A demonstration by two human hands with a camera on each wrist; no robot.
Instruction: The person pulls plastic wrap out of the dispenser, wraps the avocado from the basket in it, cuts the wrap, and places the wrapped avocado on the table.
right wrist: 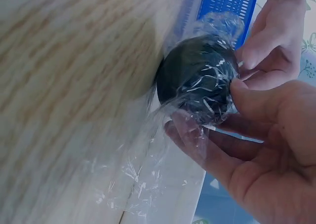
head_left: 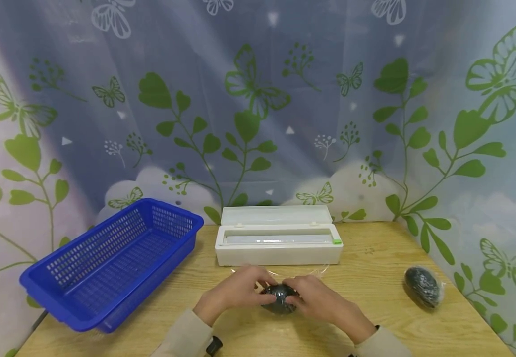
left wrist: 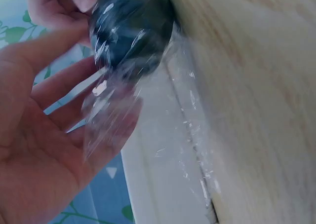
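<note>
In the head view a dark, smooth oval fruit (head_left: 280, 299) lies low over the table's front middle. Clear cling film (right wrist: 220, 25) covers it, and a loose film flap (left wrist: 111, 110) hangs over the left fingers in the left wrist view. My left hand (head_left: 245, 288) holds the fruit from the left, with thumb in front and fingers behind. From the right my right hand (head_left: 317, 299) grips it between thumb and fingers. More crinkled film spreads on the tabletop toward a white cling film dispenser (head_left: 279, 256), whose lid stands up.
A blue perforated plastic basket (head_left: 128, 292) stands at the left. Far right on the wooden table (head_left: 369, 277) lies a second film-wrapped dark fruit (head_left: 423, 286). A green slider (head_left: 337, 241) sits at the dispenser's right end. Behind hangs a patterned curtain (head_left: 258, 148).
</note>
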